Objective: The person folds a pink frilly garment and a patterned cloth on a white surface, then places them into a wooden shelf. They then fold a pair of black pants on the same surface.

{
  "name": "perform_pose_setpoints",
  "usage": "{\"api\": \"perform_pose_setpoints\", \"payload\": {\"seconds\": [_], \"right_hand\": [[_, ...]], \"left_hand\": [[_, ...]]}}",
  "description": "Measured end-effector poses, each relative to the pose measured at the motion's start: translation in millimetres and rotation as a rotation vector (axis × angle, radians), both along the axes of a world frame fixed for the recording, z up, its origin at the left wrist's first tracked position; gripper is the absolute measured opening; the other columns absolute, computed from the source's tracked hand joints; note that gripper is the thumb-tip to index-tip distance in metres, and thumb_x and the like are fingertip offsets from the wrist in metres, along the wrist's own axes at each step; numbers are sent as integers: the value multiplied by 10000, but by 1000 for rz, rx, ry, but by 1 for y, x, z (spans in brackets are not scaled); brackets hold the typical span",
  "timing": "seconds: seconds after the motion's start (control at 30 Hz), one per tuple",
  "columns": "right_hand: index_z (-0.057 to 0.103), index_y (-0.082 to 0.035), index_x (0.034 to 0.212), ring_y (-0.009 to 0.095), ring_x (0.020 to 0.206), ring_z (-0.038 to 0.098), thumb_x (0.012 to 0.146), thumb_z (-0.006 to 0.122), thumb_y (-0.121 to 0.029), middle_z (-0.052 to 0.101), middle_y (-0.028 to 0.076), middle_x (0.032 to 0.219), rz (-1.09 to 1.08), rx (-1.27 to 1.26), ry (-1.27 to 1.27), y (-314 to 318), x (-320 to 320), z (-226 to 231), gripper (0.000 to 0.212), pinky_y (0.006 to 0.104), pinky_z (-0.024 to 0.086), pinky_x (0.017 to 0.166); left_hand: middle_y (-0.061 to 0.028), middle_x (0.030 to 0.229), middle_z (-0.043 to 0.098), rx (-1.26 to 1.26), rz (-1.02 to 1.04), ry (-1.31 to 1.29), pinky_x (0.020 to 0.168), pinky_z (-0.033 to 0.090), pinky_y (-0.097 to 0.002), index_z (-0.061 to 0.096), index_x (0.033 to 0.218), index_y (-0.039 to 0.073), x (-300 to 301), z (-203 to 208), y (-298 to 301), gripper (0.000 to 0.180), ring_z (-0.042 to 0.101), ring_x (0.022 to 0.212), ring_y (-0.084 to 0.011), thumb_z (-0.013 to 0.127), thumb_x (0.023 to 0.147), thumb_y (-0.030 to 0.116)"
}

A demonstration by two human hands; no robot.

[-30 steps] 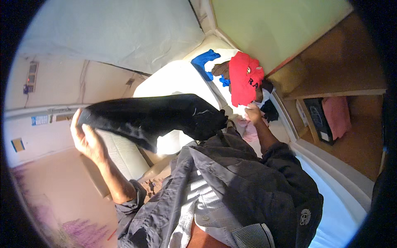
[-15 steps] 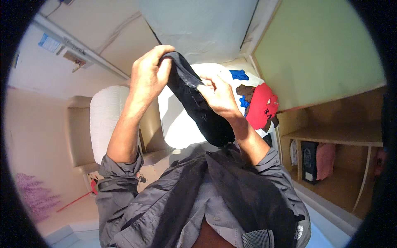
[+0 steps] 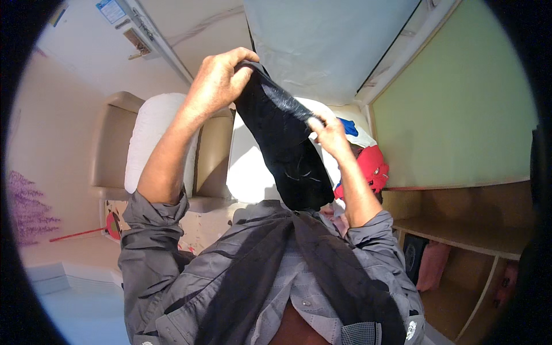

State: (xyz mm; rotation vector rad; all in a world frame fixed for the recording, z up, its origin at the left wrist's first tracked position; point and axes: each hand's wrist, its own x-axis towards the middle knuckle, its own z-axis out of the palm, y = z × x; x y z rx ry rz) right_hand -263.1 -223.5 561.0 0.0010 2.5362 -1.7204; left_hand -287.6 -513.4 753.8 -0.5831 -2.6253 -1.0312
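Observation:
A black garment [image 3: 273, 135] hangs between my two hands, its shiny, band-like top edge stretched slanting from upper left to lower right. At the upper left end, my left hand [image 3: 221, 80] pinches that edge between thumb and fingers. Lower down, my right hand [image 3: 330, 135] grips the other end of the edge, its fingers slightly blurred. The rest of the cloth drops toward my chest, over a white surface [image 3: 244, 181]. Just beyond my right wrist lie a red cloth [image 3: 375, 164] and a blue cloth [image 3: 348, 127], partly hidden by my forearm.
To the left, a white cushion-like bundle [image 3: 154, 129] rests against a beige padded seat [image 3: 112, 152]. A wooden shelf unit [image 3: 466, 233] stands at the right below a green panel [image 3: 454, 109], holding a pink item [image 3: 433, 265] and a dark one. Pale wall panels rise ahead.
My hands have moved farther apart, drawing the garment's top edge straighter and opening out the cloth. The right hand has shifted rightward and down. The whole view has turned slightly.

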Motion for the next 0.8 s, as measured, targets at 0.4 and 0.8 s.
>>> {"api": "perform_pose_setpoints", "payload": {"seconds": [0.4,0.8], "right_hand": [[606,-13,1285,133,563,649,1063,571,-236,695,88,749,31,8,388,61,-146,200,317,284,503,491],[595,-19,1184,174,706,661,1034,569,-205,670,103,905,-35,-40,890,60,-206,355,241,329,569,629]], "left_hand": [[-165,858,751,-77,41,254,764,564,-389,730,1066,-51,-51,46,-3,239,705,823,-223,618,923,103],[-270,1030,737,-140,263,792,904,554,-466,742,1110,0,-103,167,3,284,724,1022,-409,632,922,181]]}}
